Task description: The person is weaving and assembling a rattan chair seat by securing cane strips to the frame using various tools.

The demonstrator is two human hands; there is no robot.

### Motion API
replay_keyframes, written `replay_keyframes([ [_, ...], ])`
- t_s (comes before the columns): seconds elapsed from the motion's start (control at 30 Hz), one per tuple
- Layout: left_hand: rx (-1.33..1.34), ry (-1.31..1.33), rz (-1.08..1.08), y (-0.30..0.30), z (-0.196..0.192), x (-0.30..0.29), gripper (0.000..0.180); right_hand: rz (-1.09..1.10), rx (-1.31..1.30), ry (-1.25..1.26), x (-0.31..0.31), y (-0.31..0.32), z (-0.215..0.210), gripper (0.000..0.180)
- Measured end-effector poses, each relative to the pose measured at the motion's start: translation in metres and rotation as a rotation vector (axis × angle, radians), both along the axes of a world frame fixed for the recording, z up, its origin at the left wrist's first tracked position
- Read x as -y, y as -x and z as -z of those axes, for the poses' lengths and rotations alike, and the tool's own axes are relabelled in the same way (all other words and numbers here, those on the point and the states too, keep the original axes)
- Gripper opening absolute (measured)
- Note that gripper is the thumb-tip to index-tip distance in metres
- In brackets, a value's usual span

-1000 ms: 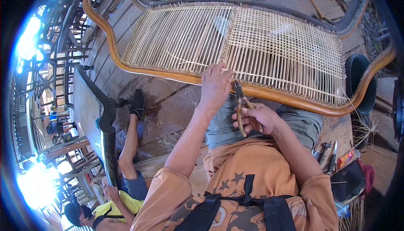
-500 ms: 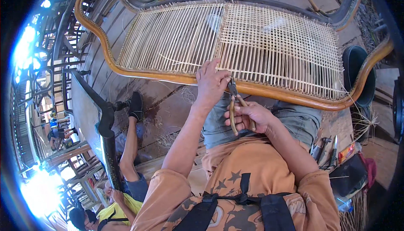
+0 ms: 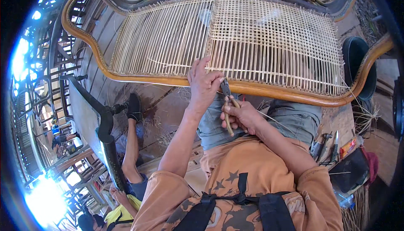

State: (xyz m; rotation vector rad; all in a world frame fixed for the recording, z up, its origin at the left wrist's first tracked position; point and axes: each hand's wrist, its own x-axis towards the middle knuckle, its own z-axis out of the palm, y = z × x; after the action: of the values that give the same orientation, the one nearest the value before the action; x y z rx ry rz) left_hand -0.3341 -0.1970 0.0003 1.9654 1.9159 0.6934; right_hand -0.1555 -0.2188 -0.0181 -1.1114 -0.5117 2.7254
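**Head view: pliers at the edge of a woven cane panel**

Head camera looks down on a large curved wooden frame (image 3: 139, 79) filled with a woven cane panel (image 3: 261, 42), lying across the person's lap and the plank floor (image 3: 168, 105). The right half of the panel is woven crosswise and dense; the left half shows only long parallel strands.

The left hand (image 3: 203, 84) rests on the near rail of the frame, fingers curled, thumb and forefinger pinched at the head of the pliers (image 3: 227, 102), just where the cane meets the wood. Whether a strand lies between those fingertips cannot be told.

The right hand (image 3: 242, 116) has its grip closed round the tan handles of the pliers, whose dark head points up toward the frame's edge, touching or just short of it. A thin cane strand (image 3: 277, 121) runs off to the right from this hand.

Right of the person, on the floor, lie several hand tools (image 3: 326, 145) beside a dark bag (image 3: 349, 170). A dark round tub (image 3: 357, 63) stands past the frame's right end. At lower left another person's leg (image 3: 132, 147) and dark shoe (image 3: 134, 107) stretch along a black metal bar (image 3: 105, 134).
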Motion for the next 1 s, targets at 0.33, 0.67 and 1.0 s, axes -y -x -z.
replay_keyframes([
  [0.33,0.318,-0.107,-0.213,0.000,-0.022,0.009,0.008,-0.161,-0.004,-0.366,-0.004,-0.008,-0.013,0.021],
  [0.67,0.193,-0.121,-0.405,0.036,0.003,-0.091,0.018,0.109,0.061,-0.195,-0.026,-0.063,-0.056,0.028],
  [1.0,0.282,0.017,-0.415,0.041,0.030,-0.114,0.017,0.323,0.159,-0.286,-0.051,-0.080,-0.062,0.029],
])
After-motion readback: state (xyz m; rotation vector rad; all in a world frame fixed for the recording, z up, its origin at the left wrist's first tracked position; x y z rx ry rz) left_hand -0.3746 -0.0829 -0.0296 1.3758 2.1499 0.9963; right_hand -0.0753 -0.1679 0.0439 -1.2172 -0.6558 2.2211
